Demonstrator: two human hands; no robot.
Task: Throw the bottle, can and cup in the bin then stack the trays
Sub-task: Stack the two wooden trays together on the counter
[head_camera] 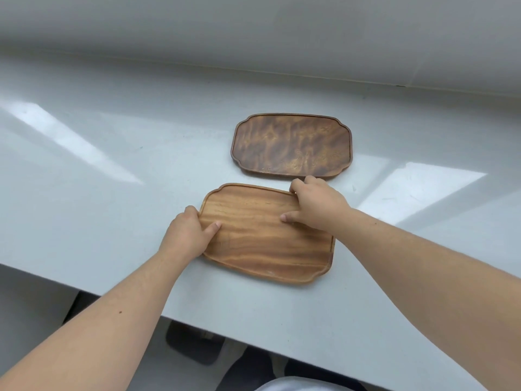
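Gripping with both hands: left hand [187, 232] clamped on the left edge of the light brown wooden tray with scalloped corners [262, 244], thumb lying on the tray's inner face, other fingers curled over and under the rim, out of sight. Right hand [317, 207] pinching the far right corner of that same light tray, thumb pressed flat on the inner face, fingers wrapped over the far rim.

Two trays in all, counted: the light one near the front edge of the pale grey glossy countertop [98, 193], turned slightly askew, and a dark brown wooden tray of the same scalloped shape [291, 145] lying flat just beyond it, toward the wall. Narrow strip of counter showing between the two; right hand's knuckles close to the dark tray's near rim, contact impossible to tell. Both trays bare inside. Two bare forearms reaching in from the bottom corners. No bottle, can, cup or bin in view.
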